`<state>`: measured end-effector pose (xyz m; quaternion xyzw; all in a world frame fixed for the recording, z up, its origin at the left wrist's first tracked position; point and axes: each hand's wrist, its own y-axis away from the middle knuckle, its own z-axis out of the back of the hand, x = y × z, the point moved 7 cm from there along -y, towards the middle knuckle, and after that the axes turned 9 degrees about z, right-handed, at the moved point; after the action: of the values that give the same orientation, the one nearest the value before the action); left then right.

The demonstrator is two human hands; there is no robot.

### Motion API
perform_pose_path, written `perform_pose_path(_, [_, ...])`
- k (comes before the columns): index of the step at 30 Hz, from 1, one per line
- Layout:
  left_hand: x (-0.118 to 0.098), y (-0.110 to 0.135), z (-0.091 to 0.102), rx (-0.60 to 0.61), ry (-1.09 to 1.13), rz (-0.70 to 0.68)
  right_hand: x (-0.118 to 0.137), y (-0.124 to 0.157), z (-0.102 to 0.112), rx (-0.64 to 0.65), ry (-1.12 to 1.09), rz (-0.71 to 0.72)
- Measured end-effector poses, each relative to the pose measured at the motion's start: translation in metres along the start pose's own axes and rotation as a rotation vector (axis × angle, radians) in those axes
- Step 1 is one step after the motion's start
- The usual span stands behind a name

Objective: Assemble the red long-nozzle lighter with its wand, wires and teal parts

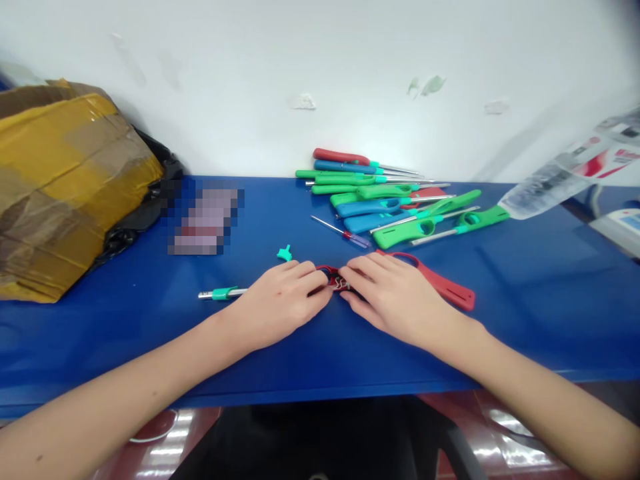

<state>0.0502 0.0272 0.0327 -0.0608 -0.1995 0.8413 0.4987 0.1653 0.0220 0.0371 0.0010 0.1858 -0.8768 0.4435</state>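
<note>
Both hands (left [277,305], right [397,299]) cover red lighter [330,280] near table edge [550,375].

I'm reading my left hand [277,307] and right hand [400,300] side by side at the centre of the view, both palms down and angled inward, close enough that they nearly meet. My left fingers [310,280] and right fingers [363,273] curl gently downward, pointing toward each other. My bare left forearm [125,387] and right forearm [540,407] reach in from the lower corners, converging on my hands.
</note>
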Motion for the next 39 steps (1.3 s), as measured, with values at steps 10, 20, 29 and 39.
perform_pose_path(10, [0.023,-0.001,0.004,0.031,0.403,0.182,-0.002,-0.001,-0.005,0.023,0.000,-0.008])
perform_pose_path(20, [0.074,0.003,0.019,-0.054,0.378,0.451,-0.003,0.005,-0.004,-0.050,-0.036,-0.016])
perform_pose_path(29, [0.078,0.005,0.011,0.007,0.336,0.484,-0.008,0.005,-0.001,-0.118,-0.089,-0.076])
perform_pose_path(39, [0.095,0.011,0.008,0.035,0.210,0.639,-0.010,0.008,-0.003,-0.126,-0.157,-0.127])
